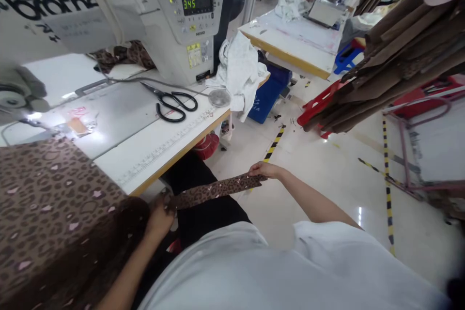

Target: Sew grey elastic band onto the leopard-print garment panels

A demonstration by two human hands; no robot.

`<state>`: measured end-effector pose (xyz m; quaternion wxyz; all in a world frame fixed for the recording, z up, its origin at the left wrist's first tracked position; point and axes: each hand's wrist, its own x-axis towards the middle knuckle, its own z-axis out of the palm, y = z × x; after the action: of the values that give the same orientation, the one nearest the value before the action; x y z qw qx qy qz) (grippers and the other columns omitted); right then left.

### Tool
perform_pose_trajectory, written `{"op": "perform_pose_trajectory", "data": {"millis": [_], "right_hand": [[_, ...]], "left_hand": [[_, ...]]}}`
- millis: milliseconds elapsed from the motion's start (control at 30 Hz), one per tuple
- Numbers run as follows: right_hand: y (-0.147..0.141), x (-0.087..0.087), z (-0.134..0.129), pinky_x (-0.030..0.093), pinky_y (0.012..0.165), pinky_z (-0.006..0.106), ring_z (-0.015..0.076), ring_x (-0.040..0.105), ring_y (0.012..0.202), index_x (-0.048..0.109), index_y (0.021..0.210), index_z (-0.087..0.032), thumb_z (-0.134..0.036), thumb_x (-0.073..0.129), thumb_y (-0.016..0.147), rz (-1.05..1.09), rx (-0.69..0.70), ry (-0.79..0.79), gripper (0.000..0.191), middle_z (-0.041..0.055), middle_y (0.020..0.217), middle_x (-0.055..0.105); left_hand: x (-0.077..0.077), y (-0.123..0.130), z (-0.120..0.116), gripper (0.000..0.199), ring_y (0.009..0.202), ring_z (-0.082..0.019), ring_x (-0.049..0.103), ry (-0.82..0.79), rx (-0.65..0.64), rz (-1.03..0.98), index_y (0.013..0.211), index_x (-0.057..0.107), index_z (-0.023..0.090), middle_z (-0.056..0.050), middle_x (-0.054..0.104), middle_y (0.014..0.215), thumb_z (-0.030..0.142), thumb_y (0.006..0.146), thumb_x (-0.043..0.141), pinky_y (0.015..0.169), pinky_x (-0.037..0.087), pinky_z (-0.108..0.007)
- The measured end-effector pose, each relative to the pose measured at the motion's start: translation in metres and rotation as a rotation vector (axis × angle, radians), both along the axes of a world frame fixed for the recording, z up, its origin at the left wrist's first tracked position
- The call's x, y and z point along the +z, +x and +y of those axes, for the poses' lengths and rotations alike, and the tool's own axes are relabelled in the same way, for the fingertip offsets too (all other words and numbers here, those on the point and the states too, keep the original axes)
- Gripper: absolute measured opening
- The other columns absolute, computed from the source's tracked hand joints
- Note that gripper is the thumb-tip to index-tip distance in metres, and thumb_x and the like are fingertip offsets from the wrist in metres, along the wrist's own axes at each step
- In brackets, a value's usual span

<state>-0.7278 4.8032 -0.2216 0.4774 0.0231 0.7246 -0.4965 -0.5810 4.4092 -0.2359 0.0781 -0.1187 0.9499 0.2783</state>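
A narrow leopard-print fabric strip stretches across my lap between my two hands. Its right end is pinched by my right hand, with a short notched tail hanging past the fingers. At the left end my left hand is closed on the strip, its fingers slightly blurred. A large leopard-print cloth with pink hearts lies over the table's left edge and drops beside my left forearm. Its upper edge lies near the needle area of the sewing machine.
Black-handled scissors lie on the sewing table, near a round grey disc. White crumpled cloth hangs over the table's corner. Brown garment pieces hang at the right, above a red stool. Another worktable stands behind.
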Motion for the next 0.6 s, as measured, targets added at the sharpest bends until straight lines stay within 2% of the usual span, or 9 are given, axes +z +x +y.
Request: {"op": "perform_pose_trajectory", "data": {"millis": [67, 133, 233, 367, 433, 533, 600], "right_hand": [[0.001, -0.001, 0.001, 0.048, 0.057, 0.023, 0.0085, 0.055, 0.059, 0.059, 0.081, -0.010, -0.025, 0.056, 0.087, 0.034, -0.016, 0.021, 0.017, -0.0018, 0.070, 0.058], [0.001, 0.000, 0.002, 0.048, 0.058, 0.024, 0.0087, 0.055, 0.060, 0.059, 0.080, -0.010, -0.026, 0.056, 0.087, 0.064, -0.031, 0.030, 0.018, -0.0017, 0.071, 0.058], [-0.001, 0.003, 0.003, 0.048, 0.059, 0.024, 0.0090, 0.056, 0.061, 0.059, 0.079, -0.010, -0.025, 0.057, 0.086, 0.100, -0.053, 0.018, 0.017, -0.0016, 0.071, 0.059], [-0.008, 0.009, 0.007, 0.047, 0.056, 0.023, 0.0083, 0.054, 0.054, 0.058, 0.073, -0.010, -0.029, 0.057, 0.085, 0.109, -0.098, -0.023, 0.022, -0.0032, 0.063, 0.057], [-0.013, 0.012, 0.007, 0.047, 0.057, 0.025, 0.0097, 0.055, 0.055, 0.058, 0.074, -0.011, -0.031, 0.057, 0.085, 0.110, -0.146, -0.081, 0.022, -0.0011, 0.064, 0.059], [-0.012, 0.012, -0.004, 0.049, 0.071, 0.026, 0.0134, 0.062, 0.078, 0.059, 0.090, -0.015, -0.034, 0.050, 0.086, 0.157, -0.253, -0.227, 0.021, 0.0056, 0.088, 0.065], [0.002, 0.005, -0.022, 0.046, 0.082, 0.026, 0.0134, 0.058, 0.097, 0.056, 0.102, -0.020, -0.035, 0.046, 0.086, 0.187, -0.300, -0.315, 0.024, 0.0047, 0.109, 0.061]], "left_hand": [[0.019, 0.003, 0.014, 0.055, 0.122, -0.025, 0.040, 0.040, -0.039, 0.121, 0.123, 0.041, 0.013, -0.013, 0.045, 0.127, 0.009, 0.069, 0.043, 0.104, 0.033, -0.038], [0.037, 0.006, 0.030, 0.055, 0.124, -0.023, 0.038, 0.111, -0.132, 0.246, 0.123, 0.041, 0.016, -0.010, 0.040, 0.131, 0.008, 0.069, 0.042, 0.106, 0.031, -0.040], [0.052, 0.011, 0.050, 0.047, 0.123, -0.025, 0.037, 0.155, -0.220, 0.333, 0.119, 0.044, 0.018, -0.010, 0.039, 0.132, 0.010, 0.074, 0.042, 0.105, 0.032, -0.044], [0.051, 0.015, 0.058, 0.039, 0.122, -0.026, 0.037, 0.122, -0.212, 0.342, 0.119, 0.045, 0.017, -0.011, 0.038, 0.131, 0.016, 0.080, 0.043, 0.104, 0.033, -0.046], [0.048, 0.017, 0.058, 0.038, 0.122, -0.025, 0.037, 0.112, -0.216, 0.349, 0.120, 0.043, 0.017, -0.012, 0.039, 0.130, 0.019, 0.082, 0.043, 0.104, 0.033, -0.045], [0.046, 0.019, 0.058, 0.040, 0.122, -0.026, 0.037, 0.088, -0.211, 0.360, 0.123, 0.040, 0.017, -0.012, 0.038, 0.130, 0.023, 0.084, 0.044, 0.104, 0.032, -0.045], [0.048, 0.020, 0.059, 0.042, 0.122, -0.026, 0.038, 0.055, -0.205, 0.364, 0.125, 0.039, 0.016, -0.013, 0.039, 0.130, 0.024, 0.084, 0.045, 0.103, 0.033, -0.045]]}}
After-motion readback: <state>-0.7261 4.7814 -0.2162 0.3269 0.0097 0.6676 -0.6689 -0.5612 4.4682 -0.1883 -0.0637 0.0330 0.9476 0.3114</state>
